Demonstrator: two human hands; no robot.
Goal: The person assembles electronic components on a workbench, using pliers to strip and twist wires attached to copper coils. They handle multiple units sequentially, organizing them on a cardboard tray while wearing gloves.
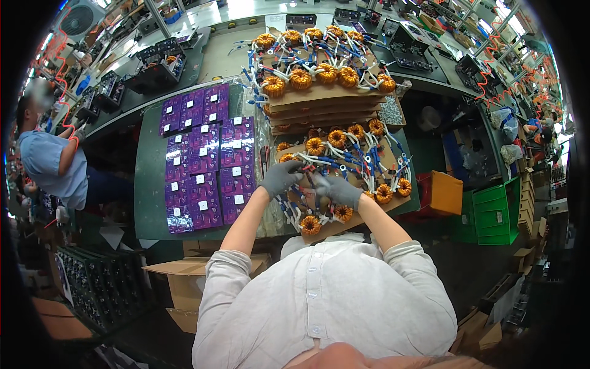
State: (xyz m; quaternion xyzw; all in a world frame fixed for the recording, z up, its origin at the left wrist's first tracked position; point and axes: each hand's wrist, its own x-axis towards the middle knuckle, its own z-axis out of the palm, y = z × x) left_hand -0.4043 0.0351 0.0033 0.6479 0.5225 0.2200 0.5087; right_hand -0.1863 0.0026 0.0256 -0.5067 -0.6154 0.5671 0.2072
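My left hand (pixel 281 177), in a grey glove, is bent over the near sheet of copper-wound ring coils with its fingers closed near a small reddish piece (pixel 310 168). Just to its right, my right hand (pixel 341 190), gloved the same, points inward with its fingers drawn together; what they pinch is too small to tell. Under and around both hands lie blue and white cables (pixel 353 161) with metal ring ends. Coils ring the sheet, among them one at the near edge (pixel 310 225) and one at the near right (pixel 383 194). The cardboard sheet (pixel 389 157) lies beneath them.
Purple circuit boards (pixel 204 149) with white squares cover the table's left side. Beyond my hands rises a stack of cardboard layers (pixel 326 109) topped with more coils. A box of small metal parts (pixel 391 111) sits beside it. Green crates (pixel 495 212) stand right; a co-worker (pixel 55 157) stands left.
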